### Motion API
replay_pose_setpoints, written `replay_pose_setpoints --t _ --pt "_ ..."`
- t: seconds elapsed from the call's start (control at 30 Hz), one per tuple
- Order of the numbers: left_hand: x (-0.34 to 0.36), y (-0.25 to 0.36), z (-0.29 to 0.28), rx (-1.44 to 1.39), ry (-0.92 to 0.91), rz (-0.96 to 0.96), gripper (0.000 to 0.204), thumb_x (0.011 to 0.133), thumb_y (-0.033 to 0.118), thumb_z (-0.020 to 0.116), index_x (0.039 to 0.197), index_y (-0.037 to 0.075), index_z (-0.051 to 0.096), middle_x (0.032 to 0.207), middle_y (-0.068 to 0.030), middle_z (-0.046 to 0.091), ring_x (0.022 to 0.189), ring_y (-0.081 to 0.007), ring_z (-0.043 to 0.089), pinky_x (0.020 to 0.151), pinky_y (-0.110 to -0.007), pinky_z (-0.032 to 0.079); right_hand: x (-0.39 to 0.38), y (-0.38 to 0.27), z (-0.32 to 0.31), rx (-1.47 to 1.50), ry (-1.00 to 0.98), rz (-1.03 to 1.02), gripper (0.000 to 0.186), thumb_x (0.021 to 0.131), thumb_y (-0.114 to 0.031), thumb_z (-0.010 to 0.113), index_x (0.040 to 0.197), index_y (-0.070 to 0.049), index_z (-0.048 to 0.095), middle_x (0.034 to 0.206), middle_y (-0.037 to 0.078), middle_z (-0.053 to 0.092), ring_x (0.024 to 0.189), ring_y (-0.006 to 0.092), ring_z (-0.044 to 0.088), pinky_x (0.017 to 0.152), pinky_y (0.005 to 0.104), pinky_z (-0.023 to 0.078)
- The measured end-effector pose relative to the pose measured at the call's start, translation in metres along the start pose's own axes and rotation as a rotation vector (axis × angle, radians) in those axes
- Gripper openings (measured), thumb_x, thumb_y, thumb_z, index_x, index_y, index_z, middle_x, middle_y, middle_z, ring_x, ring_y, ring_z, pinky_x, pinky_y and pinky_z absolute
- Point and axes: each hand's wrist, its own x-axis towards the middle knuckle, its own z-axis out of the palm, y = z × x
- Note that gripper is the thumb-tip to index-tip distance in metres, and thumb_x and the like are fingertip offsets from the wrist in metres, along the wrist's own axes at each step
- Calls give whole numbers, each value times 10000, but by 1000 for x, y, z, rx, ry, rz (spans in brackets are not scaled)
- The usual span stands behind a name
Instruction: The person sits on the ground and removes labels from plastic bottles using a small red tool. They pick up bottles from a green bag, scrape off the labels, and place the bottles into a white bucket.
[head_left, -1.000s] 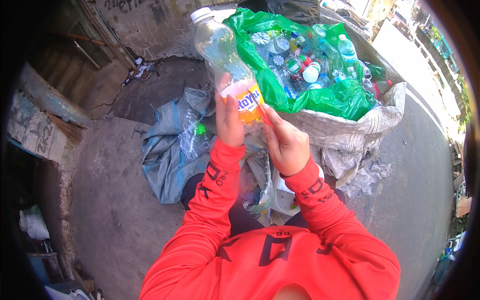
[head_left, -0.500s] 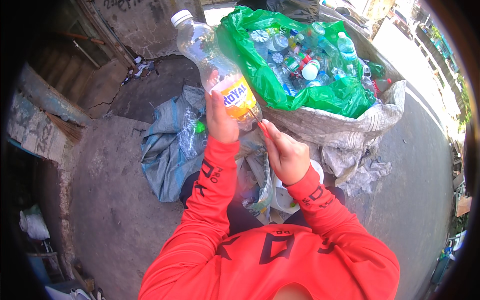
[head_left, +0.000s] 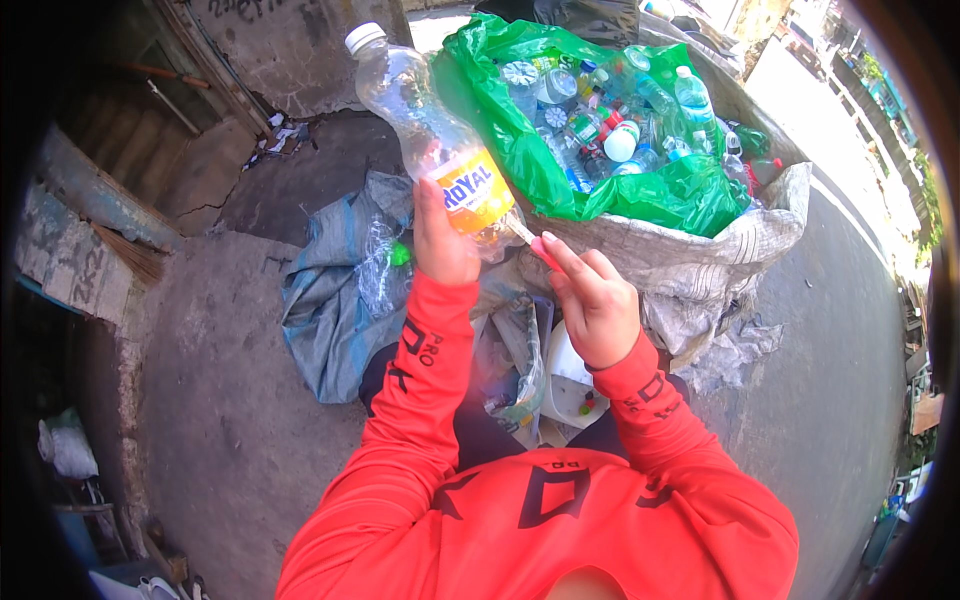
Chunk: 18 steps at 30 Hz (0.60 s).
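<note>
My left hand [head_left: 442, 242] is closed around the lower part of a large clear plastic bottle [head_left: 408, 112]. The bottle leans to the upper left, with its white cap on and its base toward me. An orange and white label [head_left: 476, 192] wraps its lower half. Pinched between the fingers of my right hand [head_left: 598, 308] is a small red-handled knife [head_left: 545, 252]. Its thin blade points up and left against the bottle near the label's lower edge. Part of the blade tip cannot be made out.
Beyond my hands, a green plastic bag [head_left: 490, 135] full of bottles sits inside a whitish woven sack [head_left: 640, 250]. A grey-blue sack [head_left: 325, 310] with crumpled clear plastic lies at left. A white container [head_left: 568, 372] holding small caps stands between my legs.
My right hand has drawn slightly right and down with the knife, whose blade now catches the light. The bottle has shifted a little in my left hand.
</note>
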Motion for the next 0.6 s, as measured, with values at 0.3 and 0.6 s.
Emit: replay_pose_setpoints --t 0.3,0.6 --pt "-1 -2 0 -29 25 -3 696 847 608 382 1139 -14 492 985 -170 603 847 -260 608 706 -375 510 5 -6 -2 -18 -28 -6 392 788 -68 587 1166 -167 558 669 61 487 554 246 531 497 342 426" --pt "1 0 -1 -24 24 14 663 854 595 384 1148 9 486 1016 -144 589 869 -256 603 711 -380 506 6 -1 4 -27 2 -19 397 784 -60 580 1165 -168 559 665 63 477 549 246 528 496 341 427"
